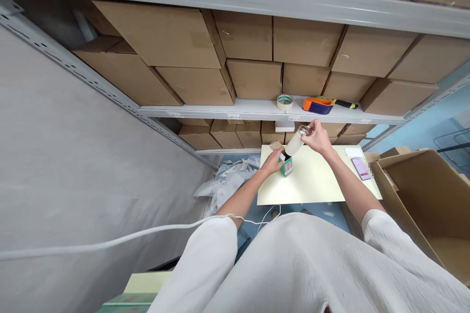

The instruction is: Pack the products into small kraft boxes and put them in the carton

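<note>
My left hand [272,162] is closed on a small green box [287,167] with a pink picture on its side. The box stands on the pale yellow tabletop [312,186], its top open and dark inside. My right hand [317,138] grips the upper end of a whitish cylinder [294,143] that looks like a bottle or glass with a clear end. It is tilted, its lower end right at the mouth of the box. Whether that end is inside the box, I cannot tell.
Shelves of cardboard boxes [253,80] rise behind the table. A tape roll [285,102] and an orange-and-blue tape dispenser [317,105] sit on a shelf. A phone [361,168] lies at the table's right, beside a large open carton [422,195]. Plastic wrapping [231,181] and a white cable [147,233] are at left.
</note>
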A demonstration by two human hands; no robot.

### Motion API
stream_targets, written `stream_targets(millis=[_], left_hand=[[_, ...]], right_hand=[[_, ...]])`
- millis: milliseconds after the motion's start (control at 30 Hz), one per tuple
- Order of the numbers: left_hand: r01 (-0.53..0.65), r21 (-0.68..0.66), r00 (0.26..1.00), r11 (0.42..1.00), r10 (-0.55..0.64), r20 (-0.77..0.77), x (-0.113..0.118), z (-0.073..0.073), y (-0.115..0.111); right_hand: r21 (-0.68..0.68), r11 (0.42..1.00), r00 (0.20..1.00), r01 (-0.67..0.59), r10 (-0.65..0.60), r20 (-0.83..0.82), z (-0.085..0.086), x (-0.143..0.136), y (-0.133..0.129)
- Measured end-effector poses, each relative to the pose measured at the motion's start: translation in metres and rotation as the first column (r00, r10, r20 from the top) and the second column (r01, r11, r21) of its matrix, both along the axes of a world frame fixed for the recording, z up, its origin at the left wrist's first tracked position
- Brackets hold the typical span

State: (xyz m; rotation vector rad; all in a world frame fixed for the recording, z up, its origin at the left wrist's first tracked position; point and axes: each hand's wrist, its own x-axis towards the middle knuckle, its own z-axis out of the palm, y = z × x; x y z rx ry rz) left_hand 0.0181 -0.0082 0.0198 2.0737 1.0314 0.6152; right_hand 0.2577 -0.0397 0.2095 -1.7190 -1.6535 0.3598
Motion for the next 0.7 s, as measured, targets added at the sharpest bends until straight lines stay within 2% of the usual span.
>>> stream_targets(millis=[133,267,400,567,700], left_hand=[[-0.028,-0.058,0.999,0.998,0.030,0.037,0.005,-0.004,0.012],[-0.007,-0.128,0.998,0.992,0.016,0.065,0.008,-0.002,0.023],[0.015,-0.182,1.000,0.983,-0.013,0.013,0.008,0.000,0.028],[-0.029,-0.090,0.996,0.996,0.037,0.084,0.008,0.009,0.024],[-0.095,-0.063,0.985,0.994,0.103,0.142,0.011,0.027,0.015]], right_hand=[[-0.017,1.000,1.000,0.021,-0.021,-0.003,-0.001,0.001,0.000],[-0.038,0.998,0.999,0.039,-0.039,0.004,-0.004,0.002,-0.001],[-0.071,0.995,0.997,0.073,-0.072,0.023,-0.008,0.003,-0.002],[-0.097,0.993,0.998,0.064,-0.061,0.033,-0.015,0.005,-0.002],[-0.127,0.991,0.999,0.047,-0.043,0.028,-0.021,0.001,-0.002]])
